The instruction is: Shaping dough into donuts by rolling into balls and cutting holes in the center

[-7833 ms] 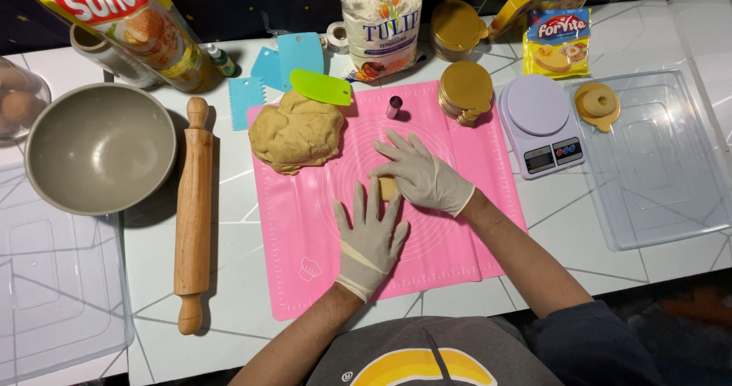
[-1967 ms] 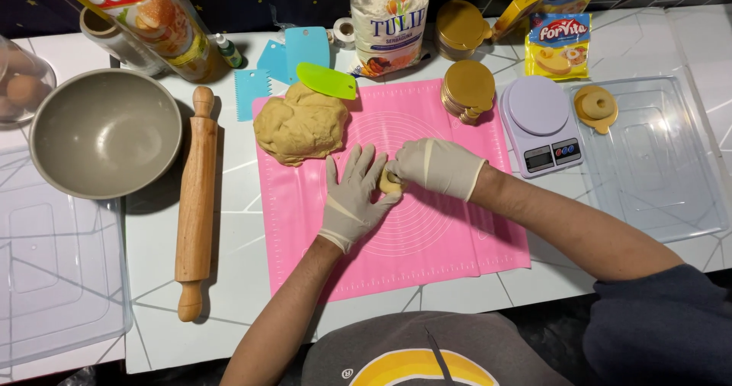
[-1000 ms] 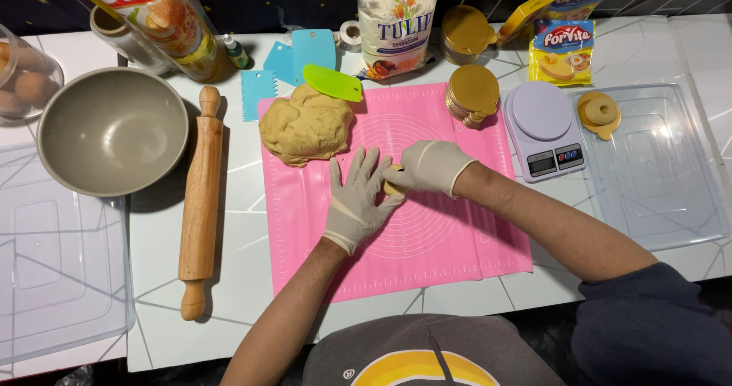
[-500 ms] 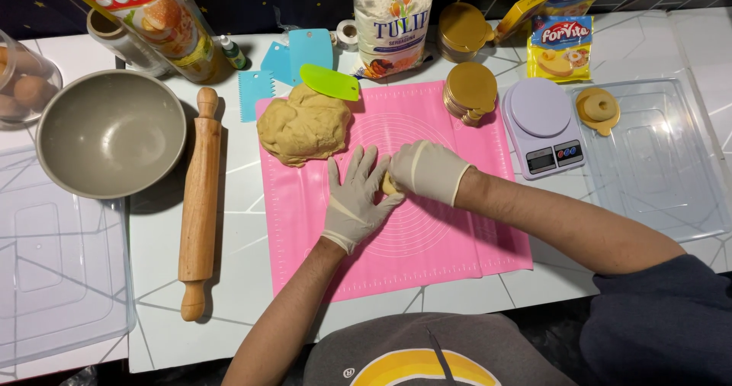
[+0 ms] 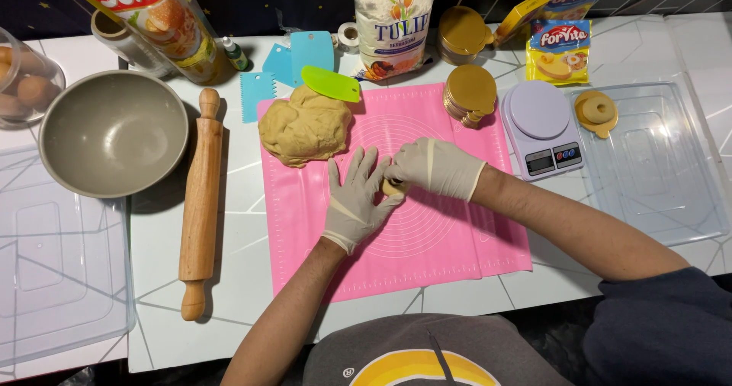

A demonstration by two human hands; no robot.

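Note:
Both my hands wear pale gloves and meet over the middle of a pink silicone mat. My left hand lies flat on the mat with fingers spread, touching a small tan dough piece. My right hand is curled over that piece from the right and grips it. A big lump of tan dough rests on the mat's far left corner, with a green scraper leaning on it.
A wooden rolling pin and a grey bowl lie left of the mat. A stack of gold lids, a lilac kitchen scale and a clear tray holding a round cutter sit to the right. Flour and oil packs stand behind.
My hands have stayed together on the small dough piece near the mat's centre, shifting only slightly. The view has drifted a little.

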